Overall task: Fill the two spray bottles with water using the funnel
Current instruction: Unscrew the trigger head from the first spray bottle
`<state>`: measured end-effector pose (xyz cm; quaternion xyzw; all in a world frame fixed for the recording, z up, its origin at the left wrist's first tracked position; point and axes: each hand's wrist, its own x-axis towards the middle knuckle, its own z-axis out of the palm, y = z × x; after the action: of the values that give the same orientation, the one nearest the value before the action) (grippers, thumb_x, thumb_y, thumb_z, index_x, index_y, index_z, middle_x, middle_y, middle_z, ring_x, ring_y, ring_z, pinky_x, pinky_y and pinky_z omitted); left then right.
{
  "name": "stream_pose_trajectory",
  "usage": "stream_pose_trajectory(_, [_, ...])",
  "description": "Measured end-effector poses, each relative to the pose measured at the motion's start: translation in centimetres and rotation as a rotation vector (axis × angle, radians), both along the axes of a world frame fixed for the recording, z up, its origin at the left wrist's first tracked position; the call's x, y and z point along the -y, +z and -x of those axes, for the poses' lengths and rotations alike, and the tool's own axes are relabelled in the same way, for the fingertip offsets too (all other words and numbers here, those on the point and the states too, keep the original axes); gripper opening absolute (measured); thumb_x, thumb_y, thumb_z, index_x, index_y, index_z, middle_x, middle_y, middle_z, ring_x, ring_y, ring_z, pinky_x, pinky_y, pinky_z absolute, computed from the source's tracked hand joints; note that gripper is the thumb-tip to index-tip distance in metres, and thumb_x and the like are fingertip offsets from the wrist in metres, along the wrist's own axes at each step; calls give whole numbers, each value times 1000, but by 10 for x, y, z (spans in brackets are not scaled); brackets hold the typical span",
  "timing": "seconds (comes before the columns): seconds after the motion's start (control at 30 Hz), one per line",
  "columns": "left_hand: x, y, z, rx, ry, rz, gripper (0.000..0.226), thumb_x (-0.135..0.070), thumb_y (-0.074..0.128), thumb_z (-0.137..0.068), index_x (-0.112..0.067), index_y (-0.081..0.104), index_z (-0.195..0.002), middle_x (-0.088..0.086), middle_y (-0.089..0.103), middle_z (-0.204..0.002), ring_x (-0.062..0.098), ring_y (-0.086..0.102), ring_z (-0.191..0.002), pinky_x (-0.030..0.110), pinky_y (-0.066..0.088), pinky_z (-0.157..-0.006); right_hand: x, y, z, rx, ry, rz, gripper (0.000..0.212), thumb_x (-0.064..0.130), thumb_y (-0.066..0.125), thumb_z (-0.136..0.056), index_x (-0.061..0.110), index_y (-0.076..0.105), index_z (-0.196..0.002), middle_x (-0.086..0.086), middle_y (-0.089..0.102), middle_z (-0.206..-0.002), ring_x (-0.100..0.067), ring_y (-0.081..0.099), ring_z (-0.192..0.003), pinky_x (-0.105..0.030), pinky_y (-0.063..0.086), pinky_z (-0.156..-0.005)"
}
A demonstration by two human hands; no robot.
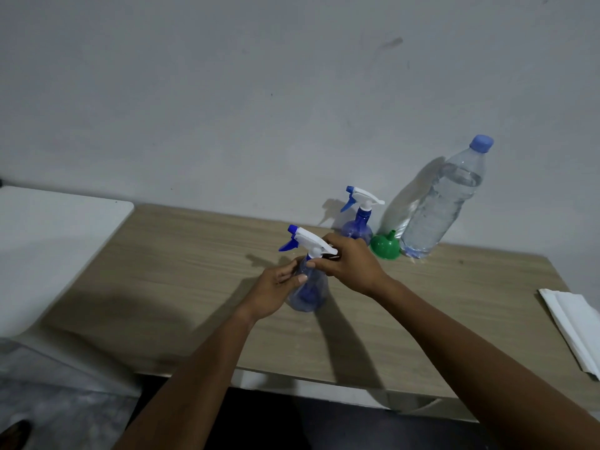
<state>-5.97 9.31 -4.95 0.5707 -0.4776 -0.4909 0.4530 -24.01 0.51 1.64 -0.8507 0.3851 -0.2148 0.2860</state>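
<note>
wood-grain table holds a tall clear plastic water bottle, blue-capped and mostly full, so pouring looks unstarted. mid-table, the left hand grips a translucent blue spray bottle while the right hand pinches its white collar, probably unscrewing. a second blue spray bottle and small green funnel wait by the wall, untouched.

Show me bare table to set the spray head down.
Bare wood: left of the held spray bottle toward the white counter; also between right hand and folded paper. Crowded by the wall: second spray bottle, funnel, water bottle.
</note>
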Motion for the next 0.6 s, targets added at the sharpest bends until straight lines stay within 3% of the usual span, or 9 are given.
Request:
stream_pose_trajectory(0.13, [-1,3,2,-8,-18,-2,46,-4,55,-98,-22,47,-139,-20,67,-120,-10,60,-113,8,46,-89,-3,0,5,-6,68,-38,16,31,72,-92,18,69,-102,1,72,-82,-14,71,-73,-38,57,-70])
stream_pose_trajectory(0.2, [-1,3,4,-9,-16,5,44,-1,54,-98,-22,48,-136,-28,70,-110,-11,61,-109,8,46,-87,-3,-1,8,-8,79,-49,18,25,68,-96,17,71,-111,-1,75,-89,-13,72,-77,-41,59,-75])
stream_pose_trajectory(0.33, [-1,3,5,-21,-9,5,44,1,54,-98,-23,48,-134,-24,68,-115,-10,62,-109,9,47,-88,-4,0,13,-28,121,-66,16,24,64,-99,21,69,-113,-1,76,-93,-11,74,-80,-41,60,-76])
stream_pose_trajectory(0.43, [-1,2,5,-15,-5,2,45,0,55,-98,-23,47,-136,-19,66,-119,-8,61,-111,9,47,-90,-5,3,10,-10,100,-52,18,34,65,-96,27,68,-112,6,71,-83,-8,69,-74,-33,56,-68])
stream_pose_trajectory(0.53, [-1,-2,3,-7,6,13,45,-1,56,-98,-12,51,-141,-9,65,-126,-2,60,-116,11,47,-92,-4,5,3,-9,60,12,41,59,72,-81,28,66,-106,7,68,-83,-7,63,-72,-26,48,-63])
stream_pose_trajectory(0.6, [-1,-1,2,-7,-1,0,45,-4,57,-98,-12,51,-141,-14,65,-124,-7,60,-114,10,47,-90,-2,3,0,-29,32,34,49,64,76,-73,28,63,-104,9,68,-85,-6,63,-73,-24,48,-61])
